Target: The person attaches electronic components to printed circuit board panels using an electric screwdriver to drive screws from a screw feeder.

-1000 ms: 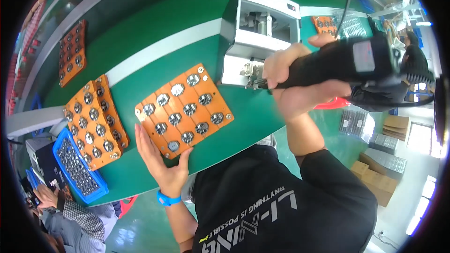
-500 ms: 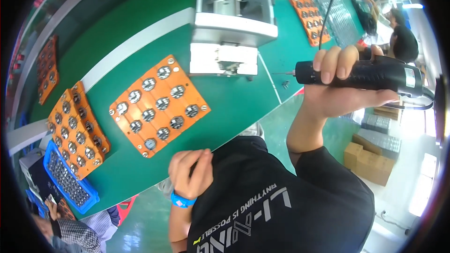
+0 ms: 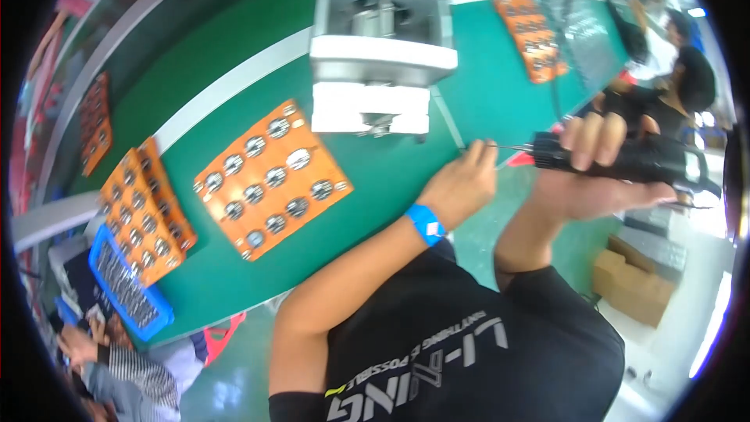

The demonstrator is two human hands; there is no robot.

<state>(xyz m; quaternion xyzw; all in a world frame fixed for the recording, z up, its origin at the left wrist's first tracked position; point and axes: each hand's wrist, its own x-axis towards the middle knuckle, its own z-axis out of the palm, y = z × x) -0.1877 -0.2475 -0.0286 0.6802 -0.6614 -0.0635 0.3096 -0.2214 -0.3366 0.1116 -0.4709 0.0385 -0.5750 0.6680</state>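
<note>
My right hand (image 3: 594, 164) is wrapped round a black electric screwdriver (image 3: 648, 158), held level above the table's right front edge. Its thin bit (image 3: 512, 147) points left. At the bit's tip, the pinched fingertips of my left hand (image 3: 465, 181) meet it; whatever is between them is too small and blurred to make out. A blue band (image 3: 426, 224) circles my left wrist. Left of that arm, an orange tray (image 3: 262, 176) with rows of round metal parts lies on the green table (image 3: 383, 172).
A grey-white machine (image 3: 383, 55) stands behind my left hand. Further orange trays (image 3: 144, 219) lean at the left beside a blue bin (image 3: 129, 285) of small metal parts. Another orange tray (image 3: 531, 39) lies far right, near clear plastic trays (image 3: 586, 39). Other people sit at both sides.
My left hand has swung right from beside the orange tray to the screwdriver's tip. The screwdriver in my right hand has shifted slightly right and down.
</note>
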